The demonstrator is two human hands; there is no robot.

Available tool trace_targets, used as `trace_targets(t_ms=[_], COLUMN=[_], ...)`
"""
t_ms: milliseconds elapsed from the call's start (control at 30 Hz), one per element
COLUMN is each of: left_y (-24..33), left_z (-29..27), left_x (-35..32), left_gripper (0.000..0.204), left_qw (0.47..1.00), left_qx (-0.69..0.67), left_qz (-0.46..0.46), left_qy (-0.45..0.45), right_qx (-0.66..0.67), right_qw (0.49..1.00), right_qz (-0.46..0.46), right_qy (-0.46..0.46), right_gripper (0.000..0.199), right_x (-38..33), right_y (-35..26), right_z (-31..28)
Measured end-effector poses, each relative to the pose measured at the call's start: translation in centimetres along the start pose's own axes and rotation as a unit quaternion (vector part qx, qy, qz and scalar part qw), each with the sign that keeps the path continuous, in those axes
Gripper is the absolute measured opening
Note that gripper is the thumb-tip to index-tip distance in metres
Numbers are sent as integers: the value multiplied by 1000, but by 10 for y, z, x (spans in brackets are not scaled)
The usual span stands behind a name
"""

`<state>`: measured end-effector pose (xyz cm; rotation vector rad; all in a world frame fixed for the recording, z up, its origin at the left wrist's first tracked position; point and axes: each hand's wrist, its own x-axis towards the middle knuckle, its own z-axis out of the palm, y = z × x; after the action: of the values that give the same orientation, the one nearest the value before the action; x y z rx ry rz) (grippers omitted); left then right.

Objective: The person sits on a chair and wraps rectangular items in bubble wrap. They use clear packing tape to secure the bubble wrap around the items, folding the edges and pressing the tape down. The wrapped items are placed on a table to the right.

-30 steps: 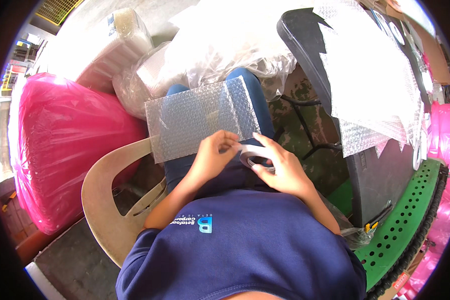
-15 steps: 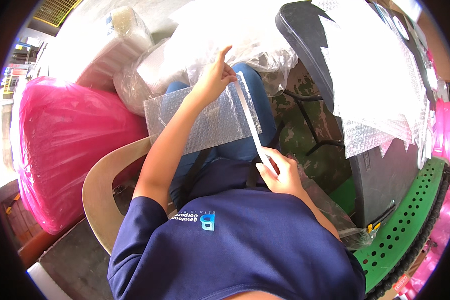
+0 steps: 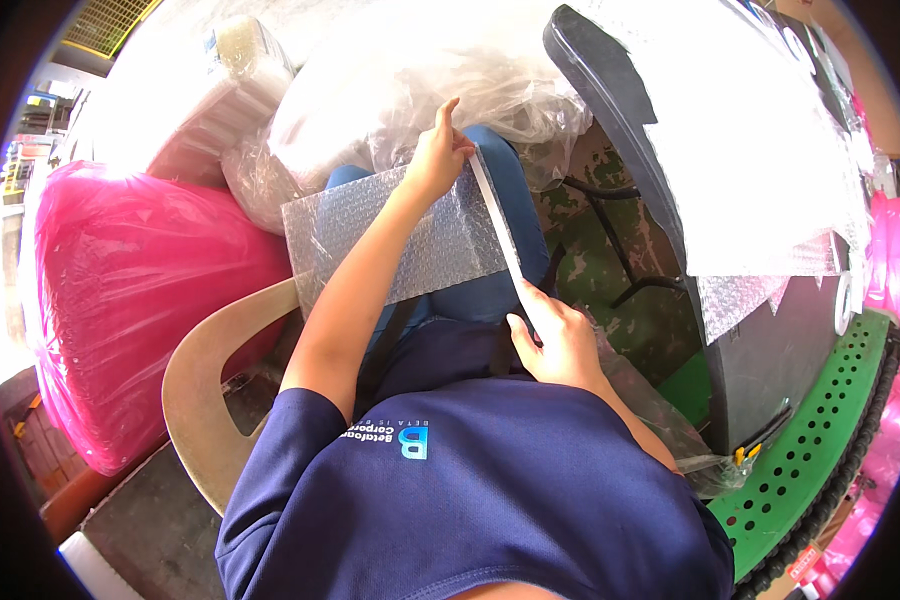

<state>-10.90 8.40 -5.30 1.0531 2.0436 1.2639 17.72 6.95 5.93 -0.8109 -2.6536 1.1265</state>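
A narrow white strip, apparently tape (image 3: 494, 212), runs along the right edge of a clear bubble wrap sheet (image 3: 450, 245) lying across my lap. At its far end my left hand (image 3: 440, 158) pinches the strip, the index finger pointing up and away. The near end goes to the fingertips of my right hand (image 3: 560, 340), where the fingers are bent over it and the thumb stands off to the side. Exactly how the right fingers grip it is partly hidden. My left forearm passes over the sheet.
To the right stands a dark table-like board (image 3: 770, 350) with white sheets (image 3: 750, 180) and bubble wrap on it, beside a green perforated rim (image 3: 800, 460). A pink plastic-wrapped bundle (image 3: 150, 310) sits left of the beige chair armrest (image 3: 195, 370). Clear plastic bags (image 3: 370, 90) lie ahead.
My right hand has shifted slightly up, its thumb now farther from the strip. The strip has moved closer along the sheet's right edge. White sheets on the right have shifted.
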Motion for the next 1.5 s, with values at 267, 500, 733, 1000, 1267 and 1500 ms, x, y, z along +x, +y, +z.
trace_targets(t_ms=[267, 500, 733, 1000, 1267, 1500], left_y=[-9, -12, -14, -13, -11, -22], left_z=[5, 8, 10, 10, 14, 19], left_x=[3, 5, 6, 5, 0, -1], left_gripper=[74, 73, 71, 72, 70, 38], left_qw=[1000, 999, 998, 998, 996, 970], left_qx=[9, 23, 44, 45, 42, 154], left_qz=[6, 19, 28, 27, 53, 134], left_qy=[15, 19, 22, 30, 51, 131], right_qx=[-92, -127, -141, -159, -172, -174], right_qw=[994, 985, 984, 977, 970, 969], right_qz=[24, 64, 71, 92, 95, 96], right_qy=[-57, -100, -83, -111, -145, -146], right_gripper=[48, 50, 47, 49, 54, 53], right_x=[4, 7, 7, 9, 13, 13], right_y=[-5, -6, -5, -7, -9, -12], right_z=[-4, -5, -2, -4, -7, -9])
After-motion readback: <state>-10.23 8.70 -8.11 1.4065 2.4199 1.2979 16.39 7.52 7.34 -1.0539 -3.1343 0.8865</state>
